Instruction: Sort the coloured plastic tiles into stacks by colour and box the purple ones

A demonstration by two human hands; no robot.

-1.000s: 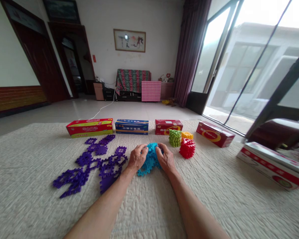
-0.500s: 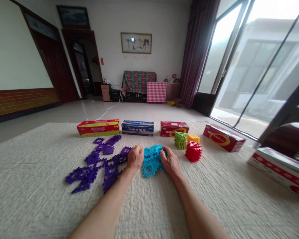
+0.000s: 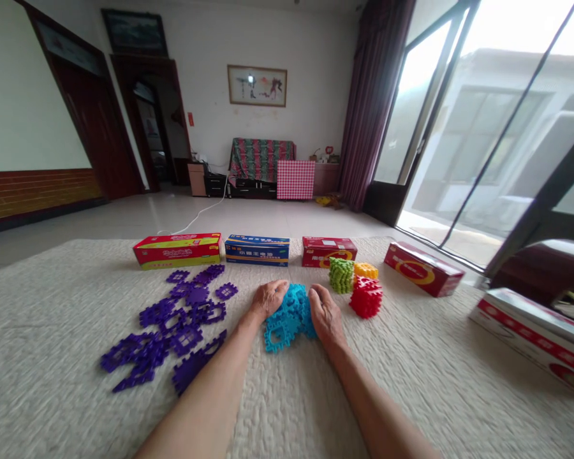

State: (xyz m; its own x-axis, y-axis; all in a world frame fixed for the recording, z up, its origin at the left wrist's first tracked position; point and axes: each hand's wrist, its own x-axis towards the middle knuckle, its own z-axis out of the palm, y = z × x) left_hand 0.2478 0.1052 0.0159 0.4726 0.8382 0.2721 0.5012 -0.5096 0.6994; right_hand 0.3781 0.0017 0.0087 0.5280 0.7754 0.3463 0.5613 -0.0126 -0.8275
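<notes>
A heap of light blue interlocking plastic building pieces [image 3: 291, 319], square with toothed edges, lies on the cloth between my hands. My left hand [image 3: 270, 299] curls against its left side with fingers bent over the pieces; the fingertips are partly hidden. Against the right side, my right hand [image 3: 326, 313] cups the heap, fingers together and thumb inward. Purple building pieces [image 3: 186, 338] of the same kind spread flat to the left, some close to my left forearm. Stacked groups of green pieces [image 3: 341, 275], yellow pieces [image 3: 366, 270] and red pieces [image 3: 366, 297] stand right of my right hand.
Along the far side of the cream quilted cloth [image 3: 287, 408] stand a red and yellow box [image 3: 178, 251], a blue battery box [image 3: 257, 251], a red box [image 3: 329, 251] and a dark red box [image 3: 423, 269]. A white and red box [image 3: 530, 331] lies at the right.
My left hand has moved off the purple pieces onto the blue heap, which is now gathered closer between both hands. The purple pieces have shifted left and spread apart. The view has turned slightly.
</notes>
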